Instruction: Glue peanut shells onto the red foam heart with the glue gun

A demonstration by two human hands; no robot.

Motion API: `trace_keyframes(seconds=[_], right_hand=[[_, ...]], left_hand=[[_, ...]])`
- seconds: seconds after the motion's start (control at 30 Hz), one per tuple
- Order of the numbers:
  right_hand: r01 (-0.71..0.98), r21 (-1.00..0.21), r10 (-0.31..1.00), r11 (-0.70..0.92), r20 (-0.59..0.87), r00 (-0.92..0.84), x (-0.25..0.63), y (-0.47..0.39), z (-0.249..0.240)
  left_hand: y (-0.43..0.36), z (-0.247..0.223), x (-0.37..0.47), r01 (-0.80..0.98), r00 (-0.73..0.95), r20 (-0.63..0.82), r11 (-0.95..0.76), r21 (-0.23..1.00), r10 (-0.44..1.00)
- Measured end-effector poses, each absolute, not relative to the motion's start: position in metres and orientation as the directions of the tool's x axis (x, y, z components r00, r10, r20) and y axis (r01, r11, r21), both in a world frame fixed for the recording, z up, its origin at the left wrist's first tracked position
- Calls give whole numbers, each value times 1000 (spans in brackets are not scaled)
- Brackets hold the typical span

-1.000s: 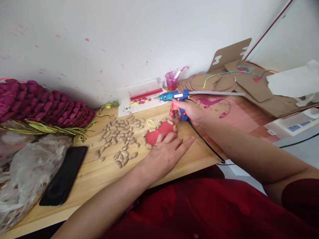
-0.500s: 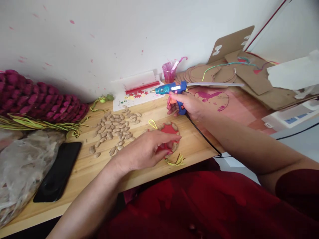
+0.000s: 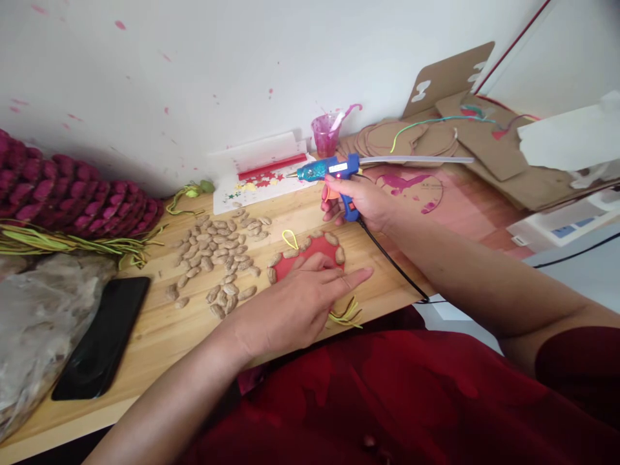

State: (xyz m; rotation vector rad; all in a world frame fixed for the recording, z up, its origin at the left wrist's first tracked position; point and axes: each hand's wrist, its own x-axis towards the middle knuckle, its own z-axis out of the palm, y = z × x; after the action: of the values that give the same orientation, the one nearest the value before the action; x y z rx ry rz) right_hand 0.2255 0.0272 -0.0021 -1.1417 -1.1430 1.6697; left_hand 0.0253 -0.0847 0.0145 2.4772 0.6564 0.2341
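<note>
My right hand (image 3: 371,203) grips a blue glue gun (image 3: 316,171) above the table; its nozzle points left and a long clear glue stick juts out behind. My left hand (image 3: 293,303) lies over a red heart-shaped piece (image 3: 320,248) with its fingers stretched out, covering the lower part. Peanuts (image 3: 331,239) line the piece's visible edge. A yellow cord loop (image 3: 290,239) sits at its top, and a yellow-green tassel (image 3: 349,316) pokes out below, near the table's front edge. Loose unshelled peanuts (image 3: 225,242) are spread to the left of the piece.
At the left are a black phone (image 3: 104,336), a plastic bag (image 3: 43,336) and magenta-painted stacked pieces (image 3: 87,194). Star cutouts (image 3: 266,183) lie on white paper by the wall, beside a pink-stained cup (image 3: 325,135). Cardboard (image 3: 489,145) fills the back right. The gun's black cord (image 3: 394,261) crosses the front edge.
My left hand has shifted slightly toward me and its fingers have straightened from a bent, pinched pose, baring the heart's left edge. The right hand keeps its hold on the glue gun.
</note>
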Motion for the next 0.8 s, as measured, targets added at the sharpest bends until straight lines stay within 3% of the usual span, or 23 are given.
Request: trace_keyframes(seconds=[0.27, 0.4, 0.47, 0.53, 0.7, 0.8], right_hand=[[-125, -953, 929, -275, -229, -292, 228, 31, -5], [-132, -956, 934, -261, -215, -283, 228, 31, -5], [-128, -956, 937, -265, -224, -267, 227, 31, -3], [-123, -954, 938, -272, -235, -256, 227, 30, -2], [-130, -958, 940, -256, -215, -266, 227, 32, -6], [-139, -958, 941, -252, -210, -264, 227, 32, -7]], left_hand=[[-86, 24, 28, 208, 904, 72, -578, 789, 422], [-86, 19, 29, 363, 821, 135, -690, 626, 554], [-88, 18, 31, 435, 819, 106, -730, 527, 564], [-90, 19, 32, 434, 845, 57, -744, 508, 532], [-92, 25, 29, 259, 934, -23, -631, 731, 356], [-92, 24, 25, 266, 933, -64, -558, 786, 355]])
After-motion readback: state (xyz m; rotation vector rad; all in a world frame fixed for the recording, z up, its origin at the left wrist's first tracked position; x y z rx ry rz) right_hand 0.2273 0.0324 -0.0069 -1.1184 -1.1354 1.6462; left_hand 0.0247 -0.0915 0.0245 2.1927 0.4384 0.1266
